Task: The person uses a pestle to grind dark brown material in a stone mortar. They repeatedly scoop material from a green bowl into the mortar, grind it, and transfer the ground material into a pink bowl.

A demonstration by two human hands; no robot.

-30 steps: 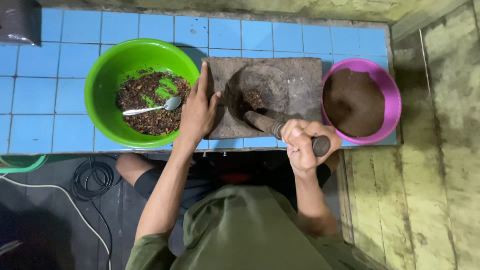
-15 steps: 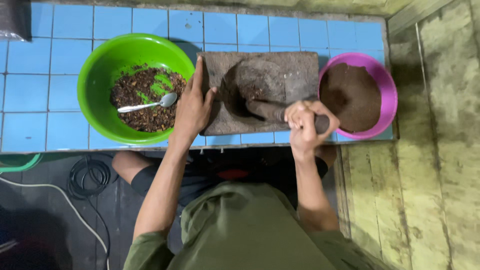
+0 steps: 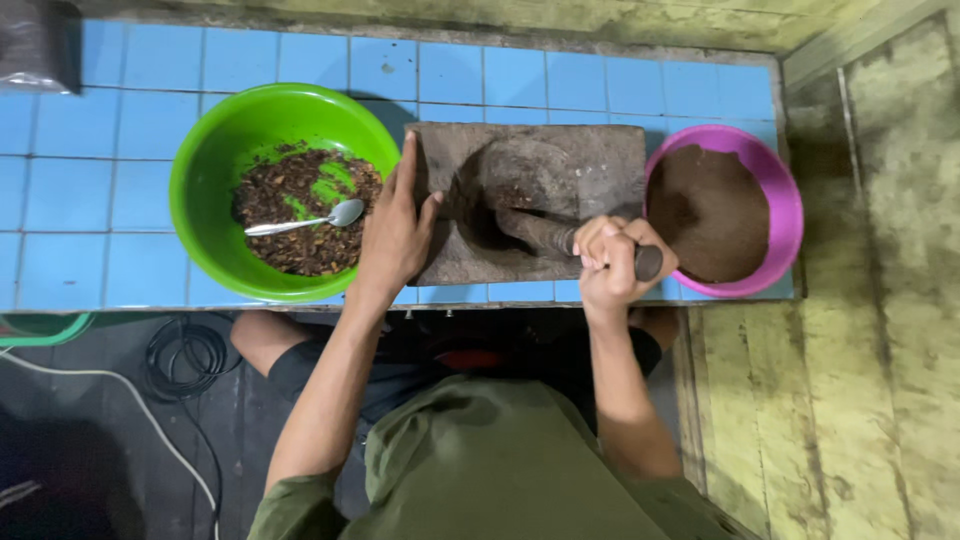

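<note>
A rectangular grey stone mortar (image 3: 535, 205) is seen at the middle of a blue-tiled counter (image 3: 110, 190), its hollow darkened with a little ground material. The left hand (image 3: 397, 235) is laid flat against the left edge of the mortar, fingers spread and pointing toward the far side, the palm pressed to the stone and nothing pinched. The right hand (image 3: 612, 262) is closed in a fist around the near-right end of a dark stone pestle (image 3: 548, 236), which is tilted so that its lower end is set in the hollow while its upper end projects past the knuckles to the right. Just left of the mortar, touching or almost touching it, a green plastic bowl (image 3: 205, 150) is placed, holding coarse brown and green pieces with a metal spoon (image 3: 305, 220) resting on them, bowl end to the right. Just right of the mortar, a purple plastic bowl (image 3: 780, 190) filled with fine brown powder is set at the counter's right end. A black cable (image 3: 185, 350) is coiled on the dark floor below the counter's near edge, at left.
</note>
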